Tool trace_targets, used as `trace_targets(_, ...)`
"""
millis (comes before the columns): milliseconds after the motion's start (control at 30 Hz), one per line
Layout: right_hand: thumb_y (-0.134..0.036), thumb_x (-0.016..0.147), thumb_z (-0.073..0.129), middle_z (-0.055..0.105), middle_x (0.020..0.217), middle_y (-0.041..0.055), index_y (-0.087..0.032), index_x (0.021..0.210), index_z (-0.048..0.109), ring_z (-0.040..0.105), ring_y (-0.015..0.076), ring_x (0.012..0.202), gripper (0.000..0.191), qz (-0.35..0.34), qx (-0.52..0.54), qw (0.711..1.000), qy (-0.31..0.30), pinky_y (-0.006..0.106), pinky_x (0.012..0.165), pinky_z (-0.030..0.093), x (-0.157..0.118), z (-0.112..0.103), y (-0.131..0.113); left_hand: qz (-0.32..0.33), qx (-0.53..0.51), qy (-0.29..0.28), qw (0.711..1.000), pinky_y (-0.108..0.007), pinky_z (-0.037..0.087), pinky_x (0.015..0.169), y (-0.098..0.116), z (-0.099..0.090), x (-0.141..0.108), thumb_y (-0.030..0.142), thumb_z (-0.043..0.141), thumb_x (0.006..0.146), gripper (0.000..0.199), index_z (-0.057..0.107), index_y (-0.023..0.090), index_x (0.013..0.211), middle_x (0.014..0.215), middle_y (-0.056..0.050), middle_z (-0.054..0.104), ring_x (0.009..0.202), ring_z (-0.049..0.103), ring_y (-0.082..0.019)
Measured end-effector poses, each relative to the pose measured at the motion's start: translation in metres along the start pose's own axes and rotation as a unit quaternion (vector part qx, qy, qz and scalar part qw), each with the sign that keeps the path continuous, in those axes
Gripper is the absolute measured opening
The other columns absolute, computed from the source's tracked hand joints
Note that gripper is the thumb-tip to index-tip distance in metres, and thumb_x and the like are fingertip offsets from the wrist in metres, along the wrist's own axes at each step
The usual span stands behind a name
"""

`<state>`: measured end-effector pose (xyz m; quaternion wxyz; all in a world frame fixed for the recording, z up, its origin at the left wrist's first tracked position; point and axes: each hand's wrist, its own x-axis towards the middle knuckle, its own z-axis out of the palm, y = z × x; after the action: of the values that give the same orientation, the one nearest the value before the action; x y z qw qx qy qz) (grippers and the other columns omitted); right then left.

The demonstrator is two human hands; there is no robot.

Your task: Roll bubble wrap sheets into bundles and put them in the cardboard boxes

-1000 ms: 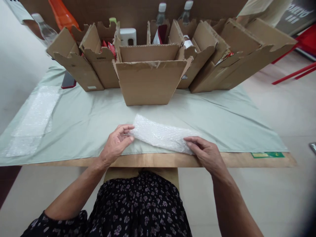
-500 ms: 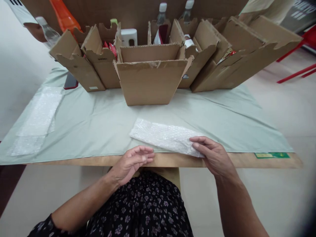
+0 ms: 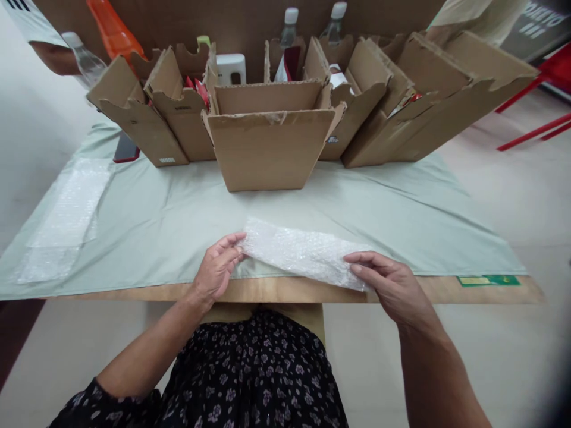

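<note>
A long folded strip of bubble wrap (image 3: pixel 303 249) lies across the front of the cloth-covered table, its right end over the wooden edge. My left hand (image 3: pixel 218 264) pinches its left end between thumb and fingers. At the right end, my right hand (image 3: pixel 383 276) grips it the same way, thumb below the fingers. Behind it stands an open cardboard box (image 3: pixel 270 151). More bubble wrap sheets (image 3: pixel 71 208) lie flat at the table's left side.
Several cardboard boxes (image 3: pixel 138 128) holding bottles and packets stand along the back. A dark phone (image 3: pixel 126 147) lies at the back left. A green label (image 3: pixel 488 280) is on the right front edge. Another person's arm (image 3: pixel 56 58) shows at the upper left.
My left hand has moved left and up and taken hold of the bubble wrap's left end. My right hand still grips the other end, slightly lower.
</note>
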<state>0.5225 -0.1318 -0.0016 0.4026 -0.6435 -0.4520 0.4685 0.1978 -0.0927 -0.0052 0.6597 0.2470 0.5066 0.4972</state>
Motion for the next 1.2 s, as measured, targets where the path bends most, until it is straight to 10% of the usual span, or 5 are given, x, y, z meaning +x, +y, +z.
trace_targets(200,-0.052,0.079,0.076,0.066,0.080,0.0049,-0.023,0.095,0.080,0.048,0.0151,0.067,0.034,-0.004,-0.077,0.997,-0.018,0.028,0.058,0.037,0.006,0.008,-0.006,0.014,0.176,-0.061,0.982,-0.028,0.054,0.077,0.012,-0.003,0.006,0.031,0.079,0.070,0.030,0.080,0.018,0.097,0.085,-0.002,0.076,0.073,0.067,-0.014)
trace_targets(400,-0.057,0.082,0.070,0.066,0.076,0.0035,-0.020,0.098,0.078,0.047,0.0137,0.062,0.041,-0.025,-0.127,0.991,-0.034,0.028,0.058,0.039,0.006,0.007,-0.009,0.091,0.416,-0.094,0.900,-0.028,0.050,0.063,0.018,-0.003,0.014,0.029,0.065,0.081,0.026,0.081,0.020,0.099,0.082,-0.002,0.077,0.062,0.061,-0.014)
trace_targets(700,-0.054,0.083,0.068,0.073,0.082,0.0058,-0.020,0.099,0.079,0.054,0.0153,0.061,0.039,-0.072,-0.184,0.980,-0.009,0.031,0.059,0.046,0.010,0.001,-0.018,0.194,0.449,-0.125,0.863,-0.030,0.061,0.074,0.034,-0.002,0.012,0.017,0.057,0.082,0.035,0.084,0.021,0.103,0.110,-0.006,0.082,0.090,0.075,-0.020)
trace_targets(900,-0.053,0.084,0.075,0.070,0.076,0.0027,-0.030,0.110,0.081,0.055,0.0167,0.060,0.035,-0.191,-0.179,0.965,0.027,0.034,0.060,0.048,0.021,-0.004,-0.084,0.322,0.371,-0.056,0.869,-0.031,0.062,0.073,0.101,0.021,0.003,0.020,0.069,0.085,0.025,0.085,0.022,0.104,0.100,-0.005,0.081,0.082,0.073,-0.020)
trace_targets(1200,-0.029,0.090,0.076,0.078,0.108,0.0008,-0.033,0.111,0.079,0.071,0.0249,0.094,0.021,-0.402,-0.224,0.878,0.130,0.043,0.086,0.059,0.126,0.016,-0.222,0.494,0.450,0.058,0.742,-0.034,0.052,0.103,0.195,0.065,0.077,0.019,0.067,0.088,0.028,0.076,0.019,0.114,0.118,-0.003,0.076,0.122,0.065,-0.026)
